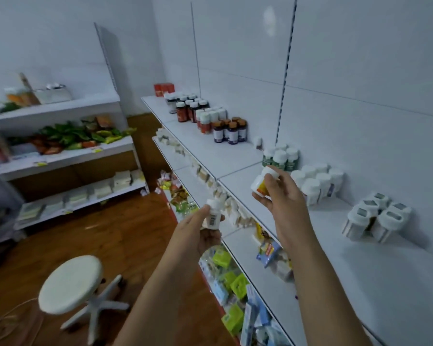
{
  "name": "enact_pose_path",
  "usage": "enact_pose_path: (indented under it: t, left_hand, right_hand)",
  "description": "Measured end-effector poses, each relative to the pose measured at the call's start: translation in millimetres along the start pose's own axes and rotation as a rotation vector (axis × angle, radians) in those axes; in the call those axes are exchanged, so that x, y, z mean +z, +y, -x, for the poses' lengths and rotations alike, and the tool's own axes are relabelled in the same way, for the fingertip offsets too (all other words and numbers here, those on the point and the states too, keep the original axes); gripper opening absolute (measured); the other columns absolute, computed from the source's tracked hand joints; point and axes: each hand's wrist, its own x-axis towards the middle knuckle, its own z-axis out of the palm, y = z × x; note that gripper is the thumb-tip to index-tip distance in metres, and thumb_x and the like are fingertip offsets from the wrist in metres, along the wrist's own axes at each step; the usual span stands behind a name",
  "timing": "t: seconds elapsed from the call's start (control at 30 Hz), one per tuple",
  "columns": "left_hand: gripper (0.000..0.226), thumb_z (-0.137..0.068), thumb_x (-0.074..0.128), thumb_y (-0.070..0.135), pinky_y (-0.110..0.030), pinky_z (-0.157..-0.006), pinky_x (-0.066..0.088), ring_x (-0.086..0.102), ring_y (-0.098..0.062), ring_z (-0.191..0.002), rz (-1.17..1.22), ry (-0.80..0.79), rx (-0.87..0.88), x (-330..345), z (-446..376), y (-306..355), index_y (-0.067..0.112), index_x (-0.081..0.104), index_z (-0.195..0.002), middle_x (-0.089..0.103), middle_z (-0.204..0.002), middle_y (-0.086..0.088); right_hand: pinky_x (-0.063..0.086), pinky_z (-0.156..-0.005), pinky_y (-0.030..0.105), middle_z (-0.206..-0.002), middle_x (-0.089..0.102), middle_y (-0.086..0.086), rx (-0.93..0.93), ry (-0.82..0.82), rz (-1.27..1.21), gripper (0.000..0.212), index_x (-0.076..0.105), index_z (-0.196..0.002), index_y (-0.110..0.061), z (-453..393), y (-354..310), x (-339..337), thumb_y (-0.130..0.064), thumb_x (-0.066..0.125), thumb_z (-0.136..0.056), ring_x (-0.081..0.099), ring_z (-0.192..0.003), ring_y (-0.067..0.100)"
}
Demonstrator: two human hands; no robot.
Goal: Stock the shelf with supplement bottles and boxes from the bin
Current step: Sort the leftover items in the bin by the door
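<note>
Both forearms reach in; left hand (196, 227) curls fingers round a white bottle (213, 216) showing a barcode, off the shelf's (210, 151) front edge, right hand (279, 193) pinches a white-capped bottle (261, 182) with an orange-yellow label, unreadable, over the top shelf

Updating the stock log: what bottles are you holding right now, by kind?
Barcode-label white bottle, left hand: 1
Orange-label white bottle, right hand: 1
Total: 2
</note>
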Motion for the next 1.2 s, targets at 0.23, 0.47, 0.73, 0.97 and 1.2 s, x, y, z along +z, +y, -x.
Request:
enact_pose_path:
  t: [0.23, 0.47, 0.73, 0.97, 1.2]
  left_hand:
    - [0.024, -0.100, 0.055, 0.029, -0.028, -0.076, 0.057, 0.072, -0.021, -0.083, -0.145, 0.071, 0.056, -12.2, -99.4, 40.5, 0.016, 0.063, -0.118, 0.065, -0.112, -0.012]
    - [0.030, -0.095, 0.060, 0.028, -0.036, -0.088, 0.058, 0.072, -0.020, -0.097, -0.225, 0.101, 0.087, -43.5, -180.6, 51.2, 0.018, 0.059, -0.124, 0.071, -0.112, -0.004]
    - [0.034, -0.091, 0.065, 0.029, -0.025, -0.077, 0.059, 0.072, -0.013, -0.094, -0.278, 0.152, 0.181, -125.8, -306.3, 85.3, 0.023, 0.059, -0.124, 0.072, -0.108, 0.002]
    - [0.028, -0.089, 0.068, 0.033, -0.012, -0.063, 0.052, 0.070, -0.002, -0.082, -0.469, 0.185, 0.287, -221.2, -428.9, 158.1, 0.028, 0.062, -0.116, 0.073, -0.092, 0.009]
    - [0.027, -0.084, 0.074, 0.039, -0.019, -0.069, 0.057, 0.062, 0.001, -0.084, -0.668, 0.208, 0.379, -301.9, -537.9, 235.2, 0.043, 0.056, -0.104, 0.065, -0.092, 0.016]
  right_hand:
    - [0.057, -0.092, 0.037, -0.095, 0.068, -0.011, 0.027, -0.066, 0.065, 0.009, 0.065, -0.101, -0.025, -119.0, 34.9, 44.3, -0.030, 0.065, -0.094, 0.066, -0.096, 0.009]
    - [0.057, -0.093, 0.042, -0.099, 0.069, -0.011, 0.066, -0.114, 0.158, 0.022, 0.067, -0.107, -0.026, -191.2, 83.6, 87.9, -0.040, 0.068, -0.090, 0.066, -0.102, 0.014]
    - [0.056, -0.094, 0.040, -0.104, 0.070, -0.008, 0.061, -0.114, 0.208, 0.028, 0.066, -0.113, -0.021, -279.7, 137.8, 173.6, -0.038, 0.068, -0.090, 0.067, -0.101, 0.012]
    - [0.056, -0.094, 0.044, -0.097, 0.071, -0.014, 0.023, -0.150, 0.261, 0.041, 0.068, -0.106, -0.028, -373.5, 174.2, 302.8, -0.054, 0.072, -0.075, 0.068, -0.097, 0.009]
    - [0.054, -0.096, 0.047, -0.098, 0.073, -0.011, -0.012, -0.182, 0.313, 0.040, 0.070, -0.099, -0.037, -466.4, 204.4, 418.3, -0.065, 0.074, -0.071, 0.069, -0.097, 0.010]
